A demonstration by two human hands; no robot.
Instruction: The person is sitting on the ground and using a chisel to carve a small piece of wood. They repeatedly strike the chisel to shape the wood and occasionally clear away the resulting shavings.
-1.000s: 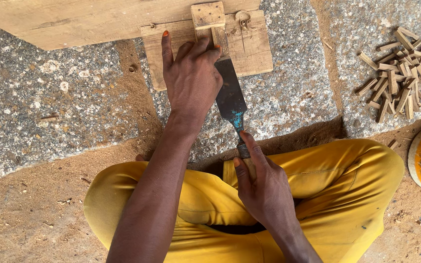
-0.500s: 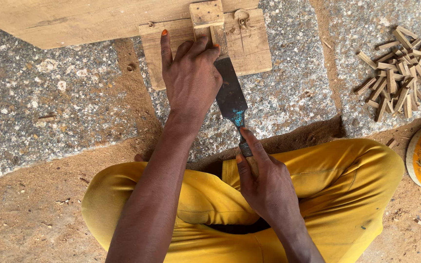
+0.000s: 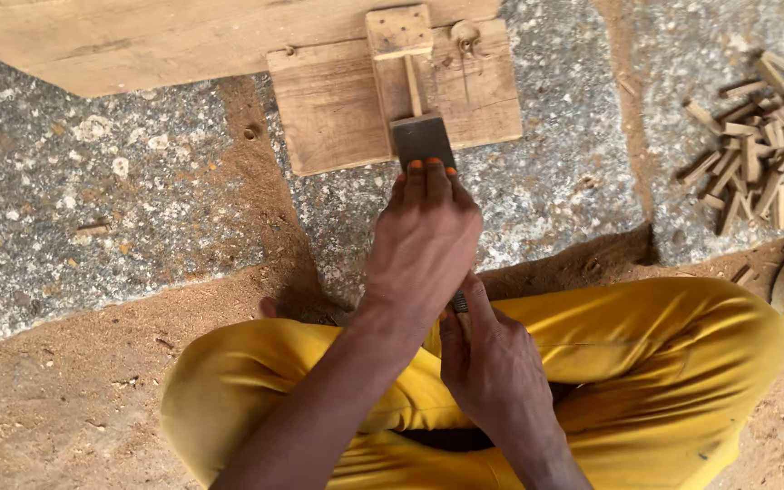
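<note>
Wood is what I have in hand here: a thin wooden stick (image 3: 413,84) lies lengthwise on a small wooden board (image 3: 338,109), its far end butted against a square stop block (image 3: 398,31), all of it on the speckled stone floor (image 3: 111,209). My left hand (image 3: 424,240) lies flat over the broad chisel blade (image 3: 422,141), fingers pressing down just behind the edge; the right hand (image 3: 492,363) is wrapped tight round the handle, close to my yellow trousers (image 3: 673,363). The blade's edge touches the near end of the stick, which looks whole, so I judge this cut barely begun. A pile of short wooden pegs (image 3: 759,136) lies well apart on the right, and I take those for finished pieces
</note>
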